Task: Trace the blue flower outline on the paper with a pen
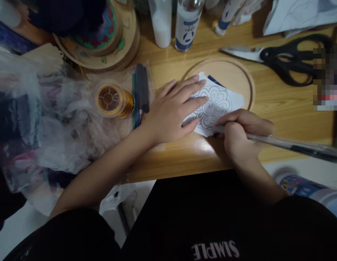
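A cut piece of white paper [225, 99] bears a flower design in dark line. It lies over part of a round wooden tray [243, 72] with a raised rim, and a bit of dark blue material [215, 80] shows from under its top edge. My left hand [177, 108] rests flat on the paper's left side, fingers spread. In my right hand [243, 132] a clear-barrelled pen [290, 144] is gripped, its tip end at the paper's lower edge by the drawing. The fingers partly hide the exact contact point.
Black-handled scissors [282, 58] lie at the right rear. Behind the tray stand a labelled bottle [188, 27] and a white bottle [161, 25]. A spool of golden thread [114, 100], pens [141, 87] and crumpled plastic bags [67, 123] crowd the left. Wooden rings [130, 47] sit behind them.
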Demonstrator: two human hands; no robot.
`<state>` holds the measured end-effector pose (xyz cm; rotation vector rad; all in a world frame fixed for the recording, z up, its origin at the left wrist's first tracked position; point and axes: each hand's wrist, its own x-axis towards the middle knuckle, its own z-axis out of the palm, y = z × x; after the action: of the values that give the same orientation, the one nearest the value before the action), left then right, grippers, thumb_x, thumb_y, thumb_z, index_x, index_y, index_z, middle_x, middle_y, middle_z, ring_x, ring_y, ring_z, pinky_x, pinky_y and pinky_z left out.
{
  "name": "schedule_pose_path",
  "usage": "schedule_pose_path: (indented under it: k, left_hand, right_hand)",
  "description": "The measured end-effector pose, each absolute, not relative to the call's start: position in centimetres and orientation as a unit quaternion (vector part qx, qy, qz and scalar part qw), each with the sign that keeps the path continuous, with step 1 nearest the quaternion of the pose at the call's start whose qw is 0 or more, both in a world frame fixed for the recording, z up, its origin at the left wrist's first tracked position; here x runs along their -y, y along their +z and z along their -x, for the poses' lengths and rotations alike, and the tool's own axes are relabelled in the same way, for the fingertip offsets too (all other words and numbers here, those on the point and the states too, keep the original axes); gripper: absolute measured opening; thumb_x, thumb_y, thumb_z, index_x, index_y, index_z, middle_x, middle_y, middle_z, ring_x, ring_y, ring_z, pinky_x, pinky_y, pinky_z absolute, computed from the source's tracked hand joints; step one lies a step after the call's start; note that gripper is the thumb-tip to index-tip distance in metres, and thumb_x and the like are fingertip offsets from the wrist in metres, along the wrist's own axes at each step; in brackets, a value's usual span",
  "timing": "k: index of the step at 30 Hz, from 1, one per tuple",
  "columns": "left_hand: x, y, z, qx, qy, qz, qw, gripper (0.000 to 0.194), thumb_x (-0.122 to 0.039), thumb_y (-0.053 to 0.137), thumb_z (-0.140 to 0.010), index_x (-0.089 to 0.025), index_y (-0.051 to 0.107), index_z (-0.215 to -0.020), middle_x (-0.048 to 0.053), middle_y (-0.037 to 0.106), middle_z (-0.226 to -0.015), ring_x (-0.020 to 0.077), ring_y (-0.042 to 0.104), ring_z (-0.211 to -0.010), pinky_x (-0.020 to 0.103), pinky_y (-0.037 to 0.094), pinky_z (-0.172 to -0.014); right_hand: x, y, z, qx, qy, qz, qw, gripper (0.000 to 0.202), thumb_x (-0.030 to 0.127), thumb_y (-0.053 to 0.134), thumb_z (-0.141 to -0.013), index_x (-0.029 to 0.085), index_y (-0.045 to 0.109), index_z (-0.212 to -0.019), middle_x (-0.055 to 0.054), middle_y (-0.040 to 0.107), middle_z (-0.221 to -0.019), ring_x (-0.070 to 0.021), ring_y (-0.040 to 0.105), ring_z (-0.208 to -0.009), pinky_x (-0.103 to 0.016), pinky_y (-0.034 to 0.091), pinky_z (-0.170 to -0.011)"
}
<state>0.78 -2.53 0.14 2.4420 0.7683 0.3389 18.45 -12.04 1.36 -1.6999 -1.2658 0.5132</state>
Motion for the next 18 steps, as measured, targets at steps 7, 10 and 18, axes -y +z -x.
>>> schedule_pose_path:
  k: [7, 10, 18]
  left_hand:
    - [2.6, 0.2, -0.8, -0.286, 0.124, -0.912, 0.267, 0.046, -0.026, 0.063, -0.091, -0.029, 0.060, -0.137, 0.006, 0.047, -0.161, 0.0319, 0.039, -0.153, 0.057, 0.029, -0.125]
    - [2.6, 0.2, -0.8, -0.285, 0.122, -0.915, 0.258, 0.047, -0.026, 0.063, -0.090, -0.030, 0.060, -0.137, 0.006, 0.047, -0.161, 0.0305, 0.040, -0.153, 0.056, 0.030, -0.125]
    - [2.6, 0.1, -0.8, -0.286, 0.125, -0.916, 0.251, 0.047, -0.026, 0.061, -0.091, -0.029, 0.060, -0.138, 0.005, 0.047, -0.161, 0.0292, 0.040, -0.153, 0.056, 0.030, -0.126]
  right_hand:
    - [12.3, 0.8, -18.6, 0.504, 0.191, 0.679, 0.498, 0.025, 0.009, 0.050, -0.069, 0.023, 0.069, -0.062, 0.005, 0.064, -0.054, -0.0111, 0.057, -0.047, -0.025, 0.042, -0.046]
    - [12.4, 0.8, -18.6, 0.509, 0.197, 0.682, 0.486, 0.026, 0.008, 0.051, -0.069, 0.025, 0.070, -0.063, 0.005, 0.064, -0.055, -0.0119, 0.057, -0.047, -0.026, 0.042, -0.046]
    - [12.5, 0.2, -18.8, 0.511, 0.193, 0.682, 0.486, 0.023, 0.010, 0.051, -0.070, 0.023, 0.070, -0.063, 0.005, 0.064, -0.054, -0.0110, 0.055, -0.047, -0.026, 0.042, -0.046]
